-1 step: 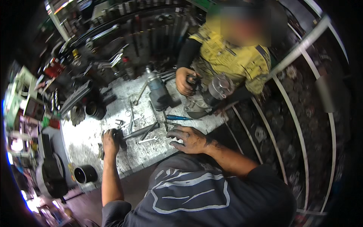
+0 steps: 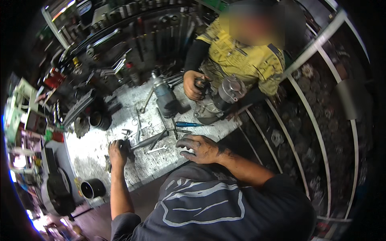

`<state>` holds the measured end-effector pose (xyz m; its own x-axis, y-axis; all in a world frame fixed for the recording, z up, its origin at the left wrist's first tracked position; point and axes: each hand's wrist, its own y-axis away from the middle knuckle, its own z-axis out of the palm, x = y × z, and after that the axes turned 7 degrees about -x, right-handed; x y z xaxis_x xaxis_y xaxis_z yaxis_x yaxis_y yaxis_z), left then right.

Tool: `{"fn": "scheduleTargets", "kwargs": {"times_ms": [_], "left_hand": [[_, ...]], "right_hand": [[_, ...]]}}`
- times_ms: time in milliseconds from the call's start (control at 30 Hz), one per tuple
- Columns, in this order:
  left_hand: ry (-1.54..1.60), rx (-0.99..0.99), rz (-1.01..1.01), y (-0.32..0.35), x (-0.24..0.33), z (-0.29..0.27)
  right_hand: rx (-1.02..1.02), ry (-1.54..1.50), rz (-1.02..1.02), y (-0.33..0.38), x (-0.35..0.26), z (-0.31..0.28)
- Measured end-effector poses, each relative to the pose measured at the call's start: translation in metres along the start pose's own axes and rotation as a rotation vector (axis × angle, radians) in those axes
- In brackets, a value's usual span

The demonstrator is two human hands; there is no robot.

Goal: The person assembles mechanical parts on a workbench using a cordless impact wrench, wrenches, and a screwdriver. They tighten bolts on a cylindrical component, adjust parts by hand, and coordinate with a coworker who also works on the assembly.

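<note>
On the worn, grey bench (image 2: 132,168), the left hand (image 2: 118,154) is clamped on the dark head of a long metal tool (image 2: 149,140) whose shaft points toward two o'clock. The greasy right hand (image 2: 202,148) rests flat, fingers apart, holding nothing, beside a small shiny wrench (image 2: 156,150); loose parts lie unassembled, so much work seems left.

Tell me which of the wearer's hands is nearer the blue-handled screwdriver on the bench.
Right. The right hand lies flat on the bench just below the blue-handled screwdriver, not touching it. The left hand is farther off to the left, gripping a dark metal part.
</note>
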<state>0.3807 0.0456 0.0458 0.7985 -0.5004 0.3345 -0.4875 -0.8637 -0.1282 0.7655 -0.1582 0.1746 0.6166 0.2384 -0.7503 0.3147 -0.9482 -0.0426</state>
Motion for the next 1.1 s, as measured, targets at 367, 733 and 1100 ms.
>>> {"fn": "scheduleTargets", "kwargs": {"times_ms": [367,733,1100], "left_hand": [[0.733,0.164,0.303,-0.017,0.169,-0.022],[0.880,0.220,0.588,-0.060,0.387,-0.036],[0.777,0.164,0.349,-0.068,0.410,0.052]], "right_hand": [[0.293,-0.164,0.065,0.027,-0.045,-0.032],[0.829,0.110,-0.055,0.081,-0.074,-0.207],[0.378,0.235,-0.244,0.065,-0.065,-0.242]]}}
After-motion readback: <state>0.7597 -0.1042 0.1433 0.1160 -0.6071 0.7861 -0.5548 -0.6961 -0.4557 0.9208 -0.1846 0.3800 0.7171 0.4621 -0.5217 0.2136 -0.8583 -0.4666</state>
